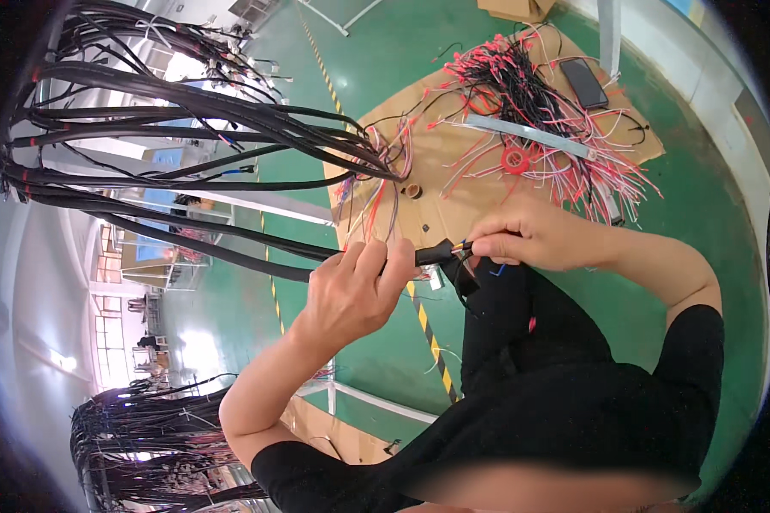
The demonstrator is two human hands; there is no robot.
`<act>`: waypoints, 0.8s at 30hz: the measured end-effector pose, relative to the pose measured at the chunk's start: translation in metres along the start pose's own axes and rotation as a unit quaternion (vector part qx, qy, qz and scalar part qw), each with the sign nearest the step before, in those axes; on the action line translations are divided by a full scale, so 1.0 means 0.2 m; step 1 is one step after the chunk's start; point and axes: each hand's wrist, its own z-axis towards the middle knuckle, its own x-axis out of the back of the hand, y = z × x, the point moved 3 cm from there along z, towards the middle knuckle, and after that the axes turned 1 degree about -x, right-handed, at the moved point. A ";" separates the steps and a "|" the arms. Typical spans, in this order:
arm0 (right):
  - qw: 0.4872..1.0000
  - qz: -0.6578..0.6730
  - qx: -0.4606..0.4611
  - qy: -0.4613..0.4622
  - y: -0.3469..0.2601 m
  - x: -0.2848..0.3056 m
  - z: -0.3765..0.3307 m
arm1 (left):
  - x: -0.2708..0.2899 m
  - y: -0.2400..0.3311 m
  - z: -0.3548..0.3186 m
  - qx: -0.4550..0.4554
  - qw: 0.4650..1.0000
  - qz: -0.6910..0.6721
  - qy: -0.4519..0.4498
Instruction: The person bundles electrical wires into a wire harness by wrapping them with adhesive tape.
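My left hand (351,289) is closed around a thick black-sleeved cable (265,267) that runs in from the left. Out past its fingers the cable's end has a black wrapped section (435,255). Thin coloured wires come out of that end, and my right hand (535,232) pinches them between thumb and fingers. A black strip or loop (464,280) hangs below the wrapped end; its kind is hard to make out. Just behind my hands, loose red, white and purple wires (375,209) lie on a sheet of cardboard (453,171).
Several black cable bundles (188,103) hang from the left. A pile of black wires with red ends (513,81), a metal bar (530,135), a red roll (515,160), a brown ring (412,191) and a phone (584,83) lie on the cardboard. More cables (145,436) hang lower left.
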 end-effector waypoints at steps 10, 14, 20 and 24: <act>0.908 -0.242 0.283 0.190 -0.06 -0.03 -0.05 | 0.03 0.00 0.03 0.105 0.979 -0.171 -0.029; 0.962 -0.206 0.135 0.116 -0.05 0.05 0.00 | 0.03 0.00 0.08 0.086 0.991 -0.097 -0.042; 0.999 0.018 -0.038 -0.026 -0.03 0.06 0.02 | -0.02 -0.02 0.07 -0.020 1.000 -0.008 -0.006; 0.968 0.177 -0.141 -0.107 0.02 0.03 0.01 | -0.04 -0.01 0.05 -0.061 0.992 0.109 0.024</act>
